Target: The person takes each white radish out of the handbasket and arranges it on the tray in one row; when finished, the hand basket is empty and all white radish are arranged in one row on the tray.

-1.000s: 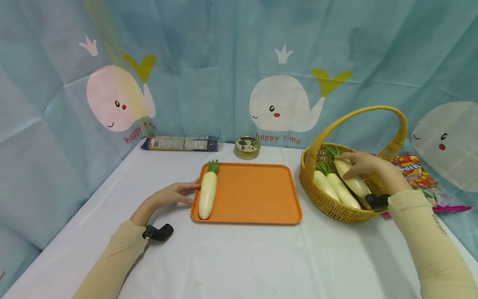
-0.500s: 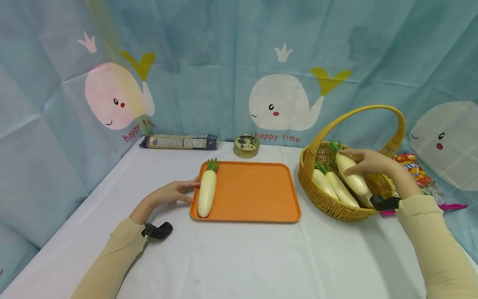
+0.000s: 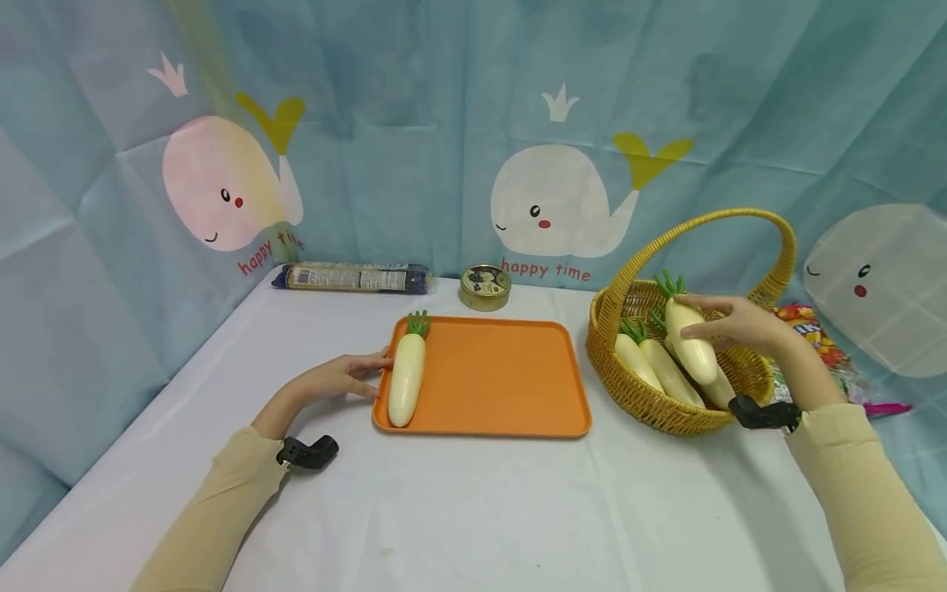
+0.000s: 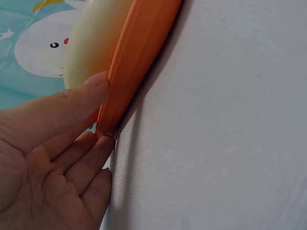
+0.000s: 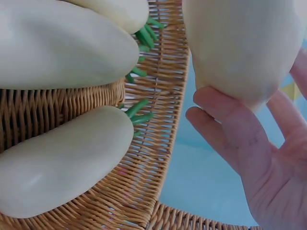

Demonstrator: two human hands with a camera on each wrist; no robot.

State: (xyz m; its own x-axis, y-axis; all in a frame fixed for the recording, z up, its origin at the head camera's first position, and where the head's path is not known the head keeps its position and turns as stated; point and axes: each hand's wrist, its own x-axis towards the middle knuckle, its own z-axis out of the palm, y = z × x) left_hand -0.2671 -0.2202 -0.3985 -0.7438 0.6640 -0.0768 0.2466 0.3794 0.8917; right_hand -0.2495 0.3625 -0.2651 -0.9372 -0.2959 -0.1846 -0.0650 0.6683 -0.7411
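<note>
The right hand (image 3: pixel 740 322) grasps a white radish (image 3: pixel 695 349) near its green top, tilted over the wicker basket (image 3: pixel 654 411) right of the orange tray (image 3: pixel 510 378); other radishes (image 3: pixel 669 374) lie inside that basket. One more radish (image 3: pixel 408 380) lies along the tray's left side. The left hand (image 3: pixel 333 380), fingers loosely extended, touches the tray's left rim. Behind the tray, a round tin (image 3: pixel 485 288) stands on the desk (image 3: pixel 473 510).

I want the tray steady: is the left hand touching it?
Touching: the left wrist view shows the left hand with its thumb against the rim of the orange tray.
</note>
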